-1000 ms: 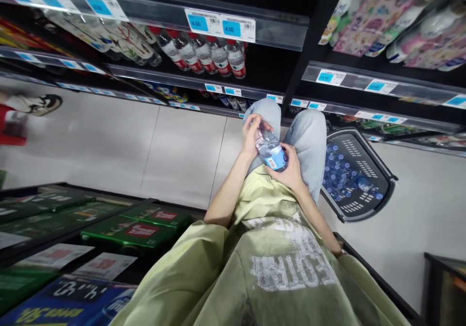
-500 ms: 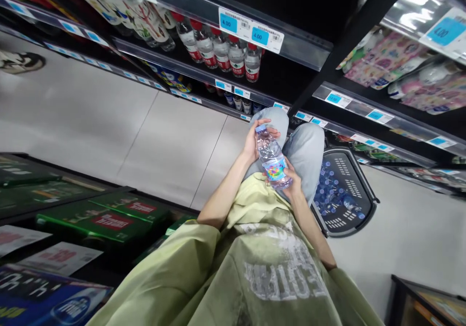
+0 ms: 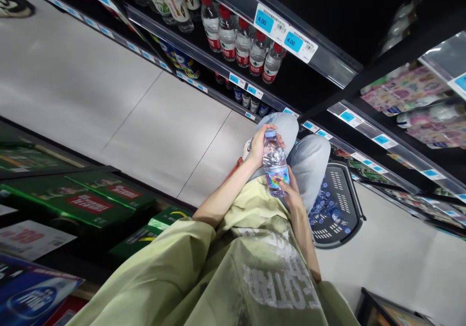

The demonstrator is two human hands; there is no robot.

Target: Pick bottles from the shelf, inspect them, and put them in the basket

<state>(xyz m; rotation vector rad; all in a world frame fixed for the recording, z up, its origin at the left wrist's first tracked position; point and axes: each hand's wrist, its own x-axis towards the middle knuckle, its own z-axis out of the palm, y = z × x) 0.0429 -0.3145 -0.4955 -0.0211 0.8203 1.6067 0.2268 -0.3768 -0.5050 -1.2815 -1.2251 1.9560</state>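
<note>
A clear water bottle (image 3: 275,163) with a pale blue cap and a colourful label lies between my two hands, above my lap. My left hand (image 3: 259,144) is closed round its upper part near the cap, with fingertips showing on the far side. Around the lower end, my right hand (image 3: 292,188) grips the bottle, its thumb across the label. On the floor by my knee stands a dark basket (image 3: 340,182) with several blue-capped bottles (image 3: 329,209) inside.
Shelves with price tags (image 3: 276,25) run ahead of me, holding red-capped water bottles (image 3: 242,42). Pink patterned packs (image 3: 407,85) sit on the right shelf. Green boxes (image 3: 87,197) are stacked behind me at left. Another person's shoe (image 3: 16,6) shows at the far left.
The bottle is now more upright in my hands, its label turned a little. My view has shifted, so the shelves and basket appear in different places. Both hands keep their hold.
</note>
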